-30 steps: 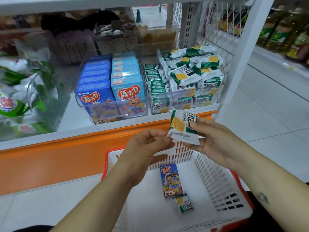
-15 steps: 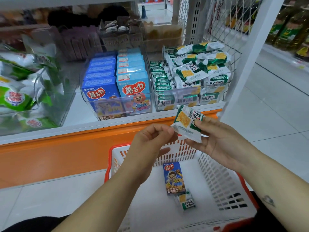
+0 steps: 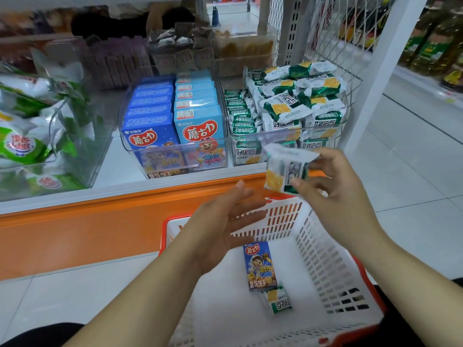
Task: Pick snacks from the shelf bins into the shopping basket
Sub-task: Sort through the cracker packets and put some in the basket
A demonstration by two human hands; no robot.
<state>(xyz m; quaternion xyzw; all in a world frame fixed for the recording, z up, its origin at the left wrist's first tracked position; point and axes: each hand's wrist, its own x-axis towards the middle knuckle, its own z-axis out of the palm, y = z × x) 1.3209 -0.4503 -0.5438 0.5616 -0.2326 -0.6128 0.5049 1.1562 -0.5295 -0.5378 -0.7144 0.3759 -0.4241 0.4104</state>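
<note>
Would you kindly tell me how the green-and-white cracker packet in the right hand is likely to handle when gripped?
Probably light: the right hand holds the cracker packet by fingertips alone. Its shiny film wrapper looks slippery, so a loose pinch might slide. It seems flat, like the second packet lying in the basket, so unlikely to roll.

basket (image 3: 323,249) open at right, box (image 3: 259,265) and packet (image 3: 276,299) mid-floor, left hand (image 3: 220,229) above
</note>
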